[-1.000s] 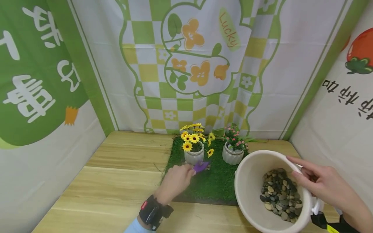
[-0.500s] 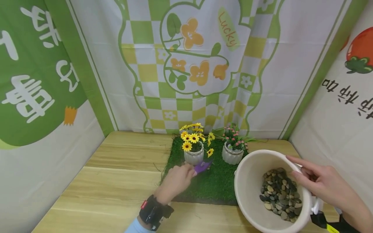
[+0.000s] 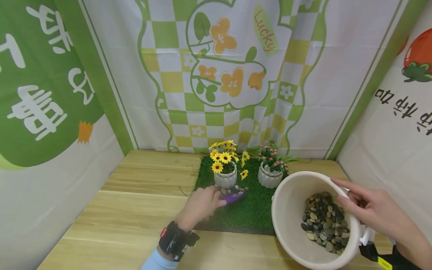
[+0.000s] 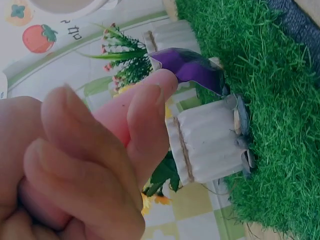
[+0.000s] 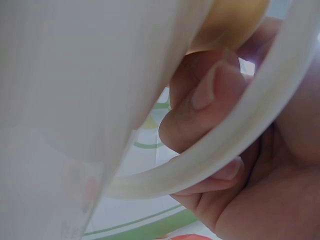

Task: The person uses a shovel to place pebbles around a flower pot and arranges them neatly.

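two hands, one left hand (image 3: 199, 204) and one right hand (image 3: 379, 210); two black wrist straps (image 3: 175, 240); one purple scoop (image 3: 235, 197); one cream bucket (image 3: 288, 225); two white pots (image 3: 225, 180), one of yellow flowers (image 3: 225, 158), one of pink flowers (image 3: 276, 163); one grass mat (image 3: 249, 217); one wooden table (image 3: 141, 210); pebbles (image 3: 326, 225) in two groups (each too crowded to count).
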